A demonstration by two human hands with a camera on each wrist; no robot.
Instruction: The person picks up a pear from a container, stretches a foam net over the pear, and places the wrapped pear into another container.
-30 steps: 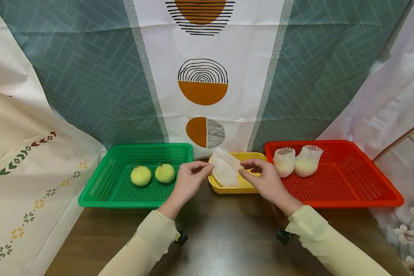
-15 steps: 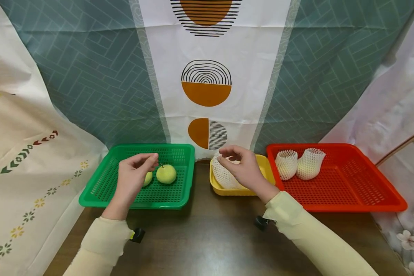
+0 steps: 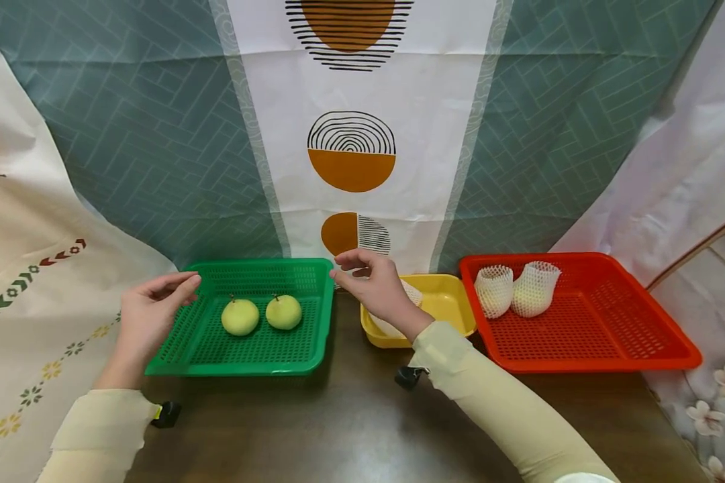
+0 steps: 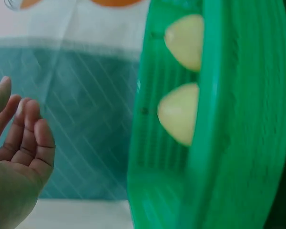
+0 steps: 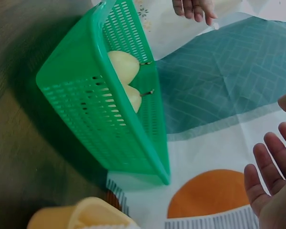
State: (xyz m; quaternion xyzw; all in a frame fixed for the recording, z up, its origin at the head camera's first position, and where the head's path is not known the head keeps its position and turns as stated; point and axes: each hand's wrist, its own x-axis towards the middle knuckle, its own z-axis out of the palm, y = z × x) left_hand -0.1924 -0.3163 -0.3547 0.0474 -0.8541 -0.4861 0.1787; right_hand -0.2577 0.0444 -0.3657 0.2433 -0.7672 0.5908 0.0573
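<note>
My left hand hovers over the left edge of the green basket, its fingers loosely bent and holding nothing. Inside that basket sit two yellow-green pears, a left pear and a right pear, stems up. My right hand is in the air above the left end of the yellow basin, with nothing between its thumb and fingers. White foam fruit nets lie in the basin, partly hidden by that hand. The right wrist view shows its fingers loosely spread.
At the right stands a red basket. Two pears in white foam nets, a left one and a right one, sit at its left side. The dark wooden table lies in front, and a patterned curtain hangs behind.
Both hands have moved left, away from the foam nets over the yellow basin. The left hand crossed the green basket to its left edge; the right hand followed a shorter way.
</note>
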